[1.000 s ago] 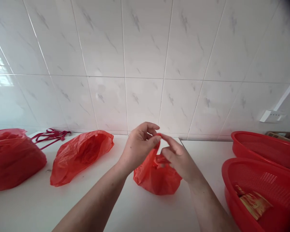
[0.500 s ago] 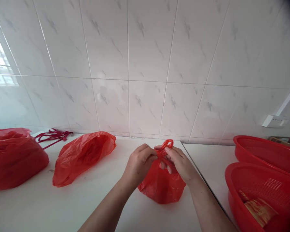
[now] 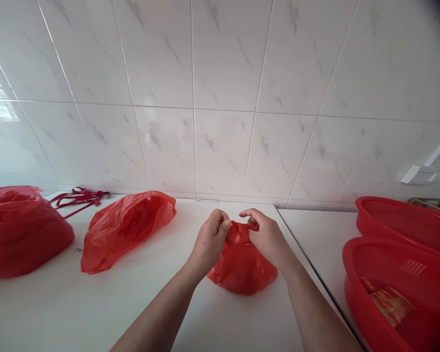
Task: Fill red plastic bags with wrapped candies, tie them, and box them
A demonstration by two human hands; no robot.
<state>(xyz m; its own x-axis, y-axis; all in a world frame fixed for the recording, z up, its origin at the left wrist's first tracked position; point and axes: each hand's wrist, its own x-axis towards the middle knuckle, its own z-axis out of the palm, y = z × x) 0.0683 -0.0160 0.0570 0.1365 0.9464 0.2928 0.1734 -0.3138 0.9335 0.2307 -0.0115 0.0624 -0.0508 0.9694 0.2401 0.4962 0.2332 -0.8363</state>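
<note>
A red plastic bag [image 3: 244,271] rests on the white tabletop in front of me, its top gathered up between my hands. My left hand [image 3: 210,239] pinches the left side of the bag's top between thumb and fingers. On the other side, my right hand [image 3: 269,239] grips the right part of the top, with its index finger extended above. What the bag holds cannot be made out through the plastic. Left of my hands lies another red plastic bag [image 3: 126,230], crumpled, its mouth gaping to the right.
At the far left sits a bulging red bag [image 3: 22,234], with dark pink ribbon straps [image 3: 82,196] behind it. Two red plastic baskets [image 3: 363,244] stand at the right; the nearer holds a printed packet [image 3: 392,304]. A tiled wall [image 3: 223,156] rises behind, carrying a white socket [image 3: 421,174].
The upright loop at the bag's top is gone from sight. My hands have moved slightly apart, spreading the top between them. The view has tipped a little downward.
</note>
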